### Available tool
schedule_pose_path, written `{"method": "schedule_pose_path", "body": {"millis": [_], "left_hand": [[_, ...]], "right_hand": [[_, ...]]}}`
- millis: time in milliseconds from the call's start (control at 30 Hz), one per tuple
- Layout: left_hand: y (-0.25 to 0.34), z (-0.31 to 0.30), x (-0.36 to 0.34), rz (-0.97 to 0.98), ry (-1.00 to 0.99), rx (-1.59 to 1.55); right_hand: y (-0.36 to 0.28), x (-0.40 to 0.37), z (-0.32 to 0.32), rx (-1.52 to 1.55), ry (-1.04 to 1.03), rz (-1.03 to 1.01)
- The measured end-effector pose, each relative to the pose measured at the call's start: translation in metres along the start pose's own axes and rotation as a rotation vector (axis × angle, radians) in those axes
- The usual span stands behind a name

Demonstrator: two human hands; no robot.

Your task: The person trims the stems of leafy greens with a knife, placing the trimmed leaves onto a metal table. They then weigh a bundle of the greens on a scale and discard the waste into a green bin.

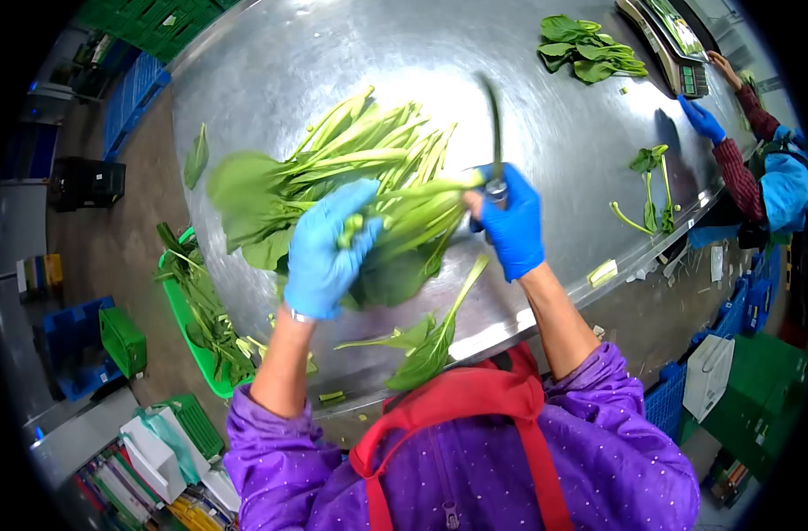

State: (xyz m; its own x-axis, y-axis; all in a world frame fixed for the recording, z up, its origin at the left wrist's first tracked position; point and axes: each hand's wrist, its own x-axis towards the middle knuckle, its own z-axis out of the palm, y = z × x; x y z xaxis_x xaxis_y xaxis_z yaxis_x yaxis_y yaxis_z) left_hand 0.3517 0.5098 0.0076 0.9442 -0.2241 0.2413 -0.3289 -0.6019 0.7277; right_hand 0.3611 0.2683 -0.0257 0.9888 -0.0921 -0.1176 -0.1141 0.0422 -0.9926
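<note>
My left hand (pixel 333 252), in a light blue glove, is closed around stalks of leafy greens (pixel 413 226), their leaves hanging below it and blurred. In a darker blue glove, my right hand (pixel 515 226) grips a knife (pixel 495 128) whose dark, narrow blade points up and away from me. The bare right thumb tip rests by the stem ends of the held greens. Beneath and beyond my left hand lies a larger heap of leafy greens (pixel 360 146). A loose leafy stalk (pixel 435 345) lies near the table edge in front of me.
The metal table (pixel 271 57) also bears a bunch of greens (pixel 590 53), a scale (pixel 665 53) and trimmed stalks (pixel 656 190). At right, a co-worker's gloved hand (pixel 703 119) is near the scale. A green crate (pixel 192 336) of leaves stands below the table's left edge.
</note>
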Motion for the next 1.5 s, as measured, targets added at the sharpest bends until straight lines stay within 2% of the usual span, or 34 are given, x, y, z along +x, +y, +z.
{"method": "schedule_pose_path", "body": {"millis": [33,67,100,167,233,267,300,333,367,400,433,500,533,633,667,767,900,1100,1200,1300,1367,1433,1500], "left_hand": [[-0.005,-0.002,0.006,-0.025,-0.011,-0.059],[-0.001,-0.011,0.009,-0.126,0.083,-0.292],[0.017,-0.029,0.008,-0.321,0.221,-0.527],[0.013,-0.049,-0.003,-0.437,0.341,-0.343],[0.022,-0.043,-0.009,-0.256,0.212,-0.094],[0.041,-0.041,-0.010,-0.283,0.127,-0.158],[0.054,-0.029,-0.002,-0.151,-0.090,-0.138],[0.057,-0.011,0.005,-0.168,-0.132,-0.202],[0.049,0.008,0.008,-0.107,-0.167,-0.206],[0.042,0.020,0.004,-0.289,-0.290,-0.372],[0.038,0.032,-0.003,-0.589,-0.383,-0.793],[0.024,0.038,-0.016,-0.726,-0.483,-1.005],[0.023,0.039,-0.022,-0.738,-0.451,-1.020],[0.023,0.044,-0.035,-0.764,-0.380,-0.947],[0.018,0.047,-0.039,-0.798,-0.370,-0.943],[0.015,0.050,-0.045,-0.872,-0.331,-0.965],[0.013,0.053,-0.051,-0.886,-0.302,-0.955],[0.022,0.045,-0.059,-0.956,-0.298,-1.085],[0.029,0.044,-0.065,-1.018,-0.304,-1.187],[0.026,0.054,-0.084,-1.035,-0.284,-1.213],[0.021,0.043,-0.094,-1.026,-0.306,-1.171],[0.013,0.033,-0.093,-1.000,-0.336,-1.124],[0.011,0.034,-0.085,-0.929,-0.347,-1.053]], "right_hand": [[-0.007,0.002,-0.005,-0.039,0.084,-0.070],[-0.011,0.010,-0.020,0.040,0.162,-0.130],[-0.013,0.015,-0.040,0.121,0.245,-0.180],[-0.028,0.032,-0.080,0.101,0.290,-0.127],[-0.030,0.031,-0.084,0.127,0.166,-0.093],[-0.032,0.030,-0.087,0.134,0.108,-0.082],[-0.042,0.011,-0.075,-0.038,-0.068,0.111],[-0.032,0.005,-0.065,0.022,-0.146,0.154],[-0.024,0.003,-0.049,0.110,-0.204,0.180],[-0.019,-0.002,-0.031,0.221,-0.267,0.107],[-0.003,-0.006,-0.017,0.346,-0.268,0.091],[0.000,-0.011,-0.016,0.357,-0.339,0.261],[-0.005,-0.013,-0.017,0.314,-0.355,0.335],[0.010,-0.023,-0.014,-0.081,-0.276,-0.042],[0.014,-0.028,-0.019,-0.237,-0.248,-0.077],[0.010,-0.042,-0.030,-0.655,-0.384,-0.278],[0.012,-0.042,-0.020,-0.789,-0.526,-0.173],[0.012,-0.044,-0.015,-0.790,-0.566,-0.200],[0.027,-0.047,-0.017,-0.806,-0.558,-0.157],[0.079,-0.061,-0.046,-0.742,-0.581,-0.117],[0.083,-0.069,-0.072,-0.722,-0.561,0.231],[0.089,-0.075,-0.083,-0.476,-0.451,0.350],[0.045,-0.067,-0.066,-0.254,-0.379,0.535]]}}
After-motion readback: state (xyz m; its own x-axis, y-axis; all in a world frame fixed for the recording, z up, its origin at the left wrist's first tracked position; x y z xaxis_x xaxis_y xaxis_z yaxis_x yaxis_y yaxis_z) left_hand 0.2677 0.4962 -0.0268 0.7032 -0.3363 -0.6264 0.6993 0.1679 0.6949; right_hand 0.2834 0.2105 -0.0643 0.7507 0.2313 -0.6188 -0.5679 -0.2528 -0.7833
